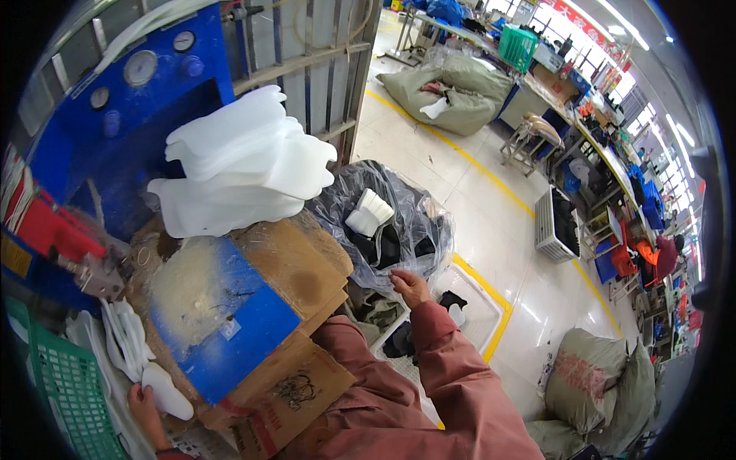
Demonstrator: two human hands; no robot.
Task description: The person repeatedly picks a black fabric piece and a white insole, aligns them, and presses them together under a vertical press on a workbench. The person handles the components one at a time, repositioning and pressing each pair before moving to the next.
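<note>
My left hand [144, 412], low at the left, grips the edge of a flat white sole-shaped foam piece [166, 391]. Right behind it leans a row of similar white pieces [126, 337], beside a green plastic basket [73, 395]. My right hand [412, 288] hovers by the near rim of a bin lined with clear plastic [437, 230]. Its fingers are loosely bent and a little apart, with nothing visible in them. Inside the liner lie a white bundle of pieces [369, 213] and black scraps. A tall stack of white foam sheets [238, 165] rests beyond the cardboard-covered surface [299, 264].
A blue machine with gauges [140, 67] and a red part [57, 222] stand at the left. White crates [491, 295] with dark pieces sit right of my legs. Stuffed sacks [586, 376] lie at the lower right, another sack [452, 92] farther back. Cluttered worktables line the right.
</note>
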